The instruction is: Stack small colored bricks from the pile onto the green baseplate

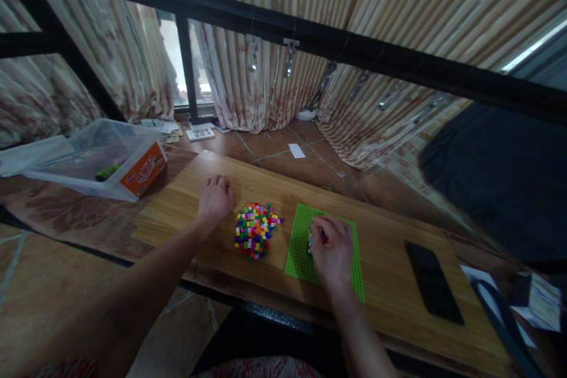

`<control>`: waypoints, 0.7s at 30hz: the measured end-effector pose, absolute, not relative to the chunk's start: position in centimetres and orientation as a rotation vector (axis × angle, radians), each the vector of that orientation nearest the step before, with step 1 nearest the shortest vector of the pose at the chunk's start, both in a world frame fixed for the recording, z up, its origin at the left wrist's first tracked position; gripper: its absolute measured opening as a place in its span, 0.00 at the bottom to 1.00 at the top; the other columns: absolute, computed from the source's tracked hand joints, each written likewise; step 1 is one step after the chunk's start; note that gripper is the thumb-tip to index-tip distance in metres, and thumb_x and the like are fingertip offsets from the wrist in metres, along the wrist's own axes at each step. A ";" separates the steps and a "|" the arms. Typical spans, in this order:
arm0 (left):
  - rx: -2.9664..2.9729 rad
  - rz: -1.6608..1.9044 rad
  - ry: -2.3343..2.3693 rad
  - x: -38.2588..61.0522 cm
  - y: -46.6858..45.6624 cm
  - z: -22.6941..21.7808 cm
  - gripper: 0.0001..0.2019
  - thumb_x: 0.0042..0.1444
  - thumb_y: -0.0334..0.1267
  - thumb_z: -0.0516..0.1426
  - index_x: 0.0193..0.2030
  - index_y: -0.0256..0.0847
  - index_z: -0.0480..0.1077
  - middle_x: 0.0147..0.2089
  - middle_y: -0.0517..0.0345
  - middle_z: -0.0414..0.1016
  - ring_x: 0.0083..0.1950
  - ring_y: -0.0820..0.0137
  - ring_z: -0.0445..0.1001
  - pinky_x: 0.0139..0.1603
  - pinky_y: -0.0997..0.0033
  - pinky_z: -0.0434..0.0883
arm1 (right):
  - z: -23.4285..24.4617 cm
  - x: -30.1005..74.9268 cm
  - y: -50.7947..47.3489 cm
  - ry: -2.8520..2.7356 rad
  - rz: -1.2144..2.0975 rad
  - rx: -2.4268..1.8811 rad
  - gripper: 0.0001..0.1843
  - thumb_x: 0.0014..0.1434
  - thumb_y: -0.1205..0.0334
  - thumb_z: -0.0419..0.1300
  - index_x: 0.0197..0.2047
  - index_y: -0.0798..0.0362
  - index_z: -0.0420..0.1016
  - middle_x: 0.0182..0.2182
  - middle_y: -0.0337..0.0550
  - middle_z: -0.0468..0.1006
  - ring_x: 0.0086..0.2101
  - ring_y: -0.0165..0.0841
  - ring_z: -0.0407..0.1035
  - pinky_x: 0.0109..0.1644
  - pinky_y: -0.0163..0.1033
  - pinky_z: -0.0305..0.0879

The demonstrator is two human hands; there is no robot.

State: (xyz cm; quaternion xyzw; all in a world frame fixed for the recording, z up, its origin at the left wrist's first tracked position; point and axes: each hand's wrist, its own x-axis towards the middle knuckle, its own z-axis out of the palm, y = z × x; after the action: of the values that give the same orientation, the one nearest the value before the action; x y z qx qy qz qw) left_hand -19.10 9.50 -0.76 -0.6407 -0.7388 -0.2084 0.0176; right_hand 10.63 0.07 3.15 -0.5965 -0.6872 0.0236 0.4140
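On a wooden board, my left hand rests with its fingers curled in, to the left of a pile of small coloured toy bricks; nothing shows in it. My right hand is over a green studded baseplate, fingers pinched together. A small dark red brick shows at its fingertips. Beside those fingers, a few pale and coloured bricks sit on the plate, partly hidden by the hand.
A black phone lies at the right of the wooden board. To the left stands a clear plastic box with an orange label and a few bricks inside. A black metal rail crosses above, before striped curtains.
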 end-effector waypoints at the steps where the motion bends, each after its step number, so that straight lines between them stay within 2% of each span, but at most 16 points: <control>1: -1.989 -0.646 -2.300 -19.1 9.5 -0.7 0.14 0.60 0.35 0.48 0.45 0.38 0.72 0.50 0.43 0.74 0.54 0.53 0.69 0.56 0.53 0.64 | 3.1 9.6 -0.5 -1.802 0.111 -1.444 0.13 0.67 0.58 0.55 0.41 0.49 0.81 0.40 0.46 0.80 0.44 0.40 0.69 0.52 0.48 0.63; 4: -1.982 -0.642 -2.302 -19.1 9.5 -0.7 0.13 0.60 0.35 0.48 0.45 0.38 0.72 0.50 0.43 0.74 0.54 0.53 0.69 0.56 0.53 0.65 | 2.3 7.0 -1.7 -1.993 0.327 -1.339 0.13 0.66 0.65 0.55 0.38 0.48 0.81 0.37 0.43 0.80 0.41 0.37 0.70 0.48 0.43 0.65; 8: -1.987 -0.638 -2.283 -19.0 9.4 -0.7 0.14 0.60 0.35 0.47 0.45 0.38 0.72 0.49 0.43 0.75 0.53 0.53 0.69 0.55 0.53 0.65 | 0.4 5.3 -2.5 -2.059 0.478 -1.358 0.11 0.64 0.68 0.57 0.39 0.48 0.81 0.36 0.43 0.80 0.41 0.37 0.70 0.46 0.42 0.66; 14: -1.983 -0.651 -2.286 -19.1 9.4 -0.8 0.14 0.60 0.36 0.47 0.45 0.38 0.73 0.49 0.42 0.75 0.53 0.53 0.69 0.56 0.52 0.64 | -0.3 4.7 -2.3 -2.111 0.457 -1.420 0.08 0.61 0.68 0.62 0.40 0.47 0.81 0.38 0.43 0.79 0.42 0.39 0.70 0.47 0.43 0.65; 21: -1.993 -0.659 -2.273 -19.1 9.4 -0.7 0.15 0.60 0.35 0.47 0.46 0.37 0.73 0.50 0.42 0.75 0.54 0.52 0.69 0.56 0.51 0.64 | -0.6 4.0 -1.9 -2.116 0.387 -1.422 0.09 0.63 0.68 0.58 0.40 0.47 0.78 0.38 0.43 0.78 0.43 0.39 0.69 0.48 0.44 0.64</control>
State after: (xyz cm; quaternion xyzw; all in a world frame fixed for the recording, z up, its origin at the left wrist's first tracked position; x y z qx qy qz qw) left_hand -19.10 9.43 -0.70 -0.6438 -0.7345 -0.2131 0.0238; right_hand 3.96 -1.94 -0.62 -0.5298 -0.7883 0.1441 0.2777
